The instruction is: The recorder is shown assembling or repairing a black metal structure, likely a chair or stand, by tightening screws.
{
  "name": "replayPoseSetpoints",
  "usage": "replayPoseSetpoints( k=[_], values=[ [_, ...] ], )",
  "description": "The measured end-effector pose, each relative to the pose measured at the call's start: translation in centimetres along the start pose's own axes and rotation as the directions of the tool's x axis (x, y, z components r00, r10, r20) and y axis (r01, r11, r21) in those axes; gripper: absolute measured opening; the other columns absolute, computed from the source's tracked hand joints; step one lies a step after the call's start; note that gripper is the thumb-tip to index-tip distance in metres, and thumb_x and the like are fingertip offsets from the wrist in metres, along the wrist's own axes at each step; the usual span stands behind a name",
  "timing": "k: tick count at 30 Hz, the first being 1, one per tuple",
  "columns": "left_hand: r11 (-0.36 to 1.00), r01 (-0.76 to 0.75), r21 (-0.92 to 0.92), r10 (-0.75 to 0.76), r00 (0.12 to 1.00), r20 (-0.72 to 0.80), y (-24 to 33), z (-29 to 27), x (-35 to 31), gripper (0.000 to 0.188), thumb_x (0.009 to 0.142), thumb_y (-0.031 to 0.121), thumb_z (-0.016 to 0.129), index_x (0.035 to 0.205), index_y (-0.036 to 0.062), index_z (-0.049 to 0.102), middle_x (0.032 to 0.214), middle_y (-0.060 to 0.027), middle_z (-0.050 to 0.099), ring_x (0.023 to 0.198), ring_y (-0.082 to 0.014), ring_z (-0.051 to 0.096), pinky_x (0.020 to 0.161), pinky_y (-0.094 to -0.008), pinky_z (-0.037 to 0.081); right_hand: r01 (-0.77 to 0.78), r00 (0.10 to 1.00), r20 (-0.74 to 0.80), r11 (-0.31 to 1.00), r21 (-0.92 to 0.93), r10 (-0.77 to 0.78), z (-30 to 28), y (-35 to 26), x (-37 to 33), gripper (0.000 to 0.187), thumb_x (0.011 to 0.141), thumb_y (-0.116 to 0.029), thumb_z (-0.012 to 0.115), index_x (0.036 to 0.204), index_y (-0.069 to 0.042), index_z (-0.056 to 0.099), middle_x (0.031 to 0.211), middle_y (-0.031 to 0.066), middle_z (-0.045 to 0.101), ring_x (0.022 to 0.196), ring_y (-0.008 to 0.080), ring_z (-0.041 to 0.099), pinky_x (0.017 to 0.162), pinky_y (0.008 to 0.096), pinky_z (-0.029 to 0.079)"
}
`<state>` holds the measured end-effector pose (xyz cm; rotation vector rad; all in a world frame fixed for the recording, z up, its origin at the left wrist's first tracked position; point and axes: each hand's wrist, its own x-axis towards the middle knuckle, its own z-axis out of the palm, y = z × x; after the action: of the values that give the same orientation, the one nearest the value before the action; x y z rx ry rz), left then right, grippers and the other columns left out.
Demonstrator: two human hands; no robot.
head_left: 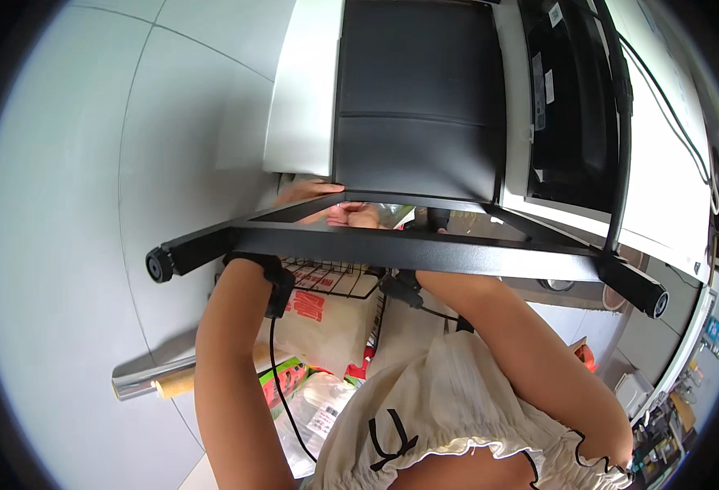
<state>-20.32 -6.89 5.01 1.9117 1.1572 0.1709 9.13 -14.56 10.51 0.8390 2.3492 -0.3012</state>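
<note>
A black metal frame (425, 251) with two round-capped feet stretches across the view over my forearms. It joins a large black panel (421, 151) beyond it. My left hand (306, 191) reaches behind the frame's left side bar, its fingers over the panel's near left corner and skin showing on both sides of the bar. Through the gap in the frame shows my right hand (356, 215), close to the left one, fingers curled. Whatever it may hold is hidden. Dark straps sit on both wrists, with thin black cables.
Below the frame stand a black wire basket (331, 279) and a whitish package (319, 331) with red print. Colourful plastic bags lie nearer me. A foil roll (157, 376) is on the tiled floor at left. A white appliance (653, 147) with a black front stands at right, cables hanging.
</note>
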Motion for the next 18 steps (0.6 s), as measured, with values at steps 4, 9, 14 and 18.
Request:
replayPoseSetpoints(
  k=[4,9,14,18],
  values=[
    [0.995,-0.021,-0.097,0.03,0.995,0.091,-2.9,-0.1,-0.8,0.039,0.079,0.019,0.064,0.115,0.0065,0.056,0.098,-0.0121,0.063,0.087,-0.0268,0.061,0.079,-0.0316,0.047,0.007,0.981,-0.021,0.142,-0.99,-0.192,8.3,-1.2,1.4,0.032,0.093,-0.02,0.036,0.12,-0.004,0.043,0.116,0.0121,0.05,0.111,0.018,0.048,0.094,0.0301,0.042],
    [0.965,-0.161,0.205,0.152,0.987,0.06,-2.4,-0.1,2.4,0.035,0.079,0.019,0.064,0.11,0.0065,0.059,0.096,-0.0117,0.064,0.087,-0.0257,0.06,0.079,-0.0321,0.047,0.016,0.992,0.115,-0.965,0.263,0.047,5.9,-6.1,23.6,0.015,0.087,0.003,0.049,0.101,0.004,0.053,0.097,0.0149,0.06,0.089,0.0277,0.062,0.081,0.0384,0.054],
    [0.975,-0.068,0.21,0.061,0.997,0.041,-1.8,-0.2,-0.3,0.035,0.078,0.02,0.064,0.11,0.0065,0.059,0.096,-0.0116,0.064,0.088,-0.0258,0.06,0.079,-0.0329,0.047,0.007,1.0,-0.027,-0.947,0.322,-0.002,7.1,-8.6,24.2,0.014,0.089,-0.003,0.046,0.101,0.002,0.052,0.099,0.0147,0.06,0.092,0.0257,0.061,0.085,0.0359,0.052],
    [0.97,-0.134,0.205,0.14,0.99,-0.017,-1.6,-0.1,0.9,0.034,0.078,0.022,0.065,0.108,0.0066,0.06,0.096,-0.0118,0.064,0.088,-0.0264,0.06,0.078,-0.0337,0.047,0.084,0.994,-0.097,-0.947,0.311,0.056,8.8,-8.9,26.3,0.011,0.088,-0.007,0.053,0.096,0.0,0.056,0.101,0.0145,0.058,0.089,0.0273,0.061,0.083,0.0349,0.053]
  ],
)
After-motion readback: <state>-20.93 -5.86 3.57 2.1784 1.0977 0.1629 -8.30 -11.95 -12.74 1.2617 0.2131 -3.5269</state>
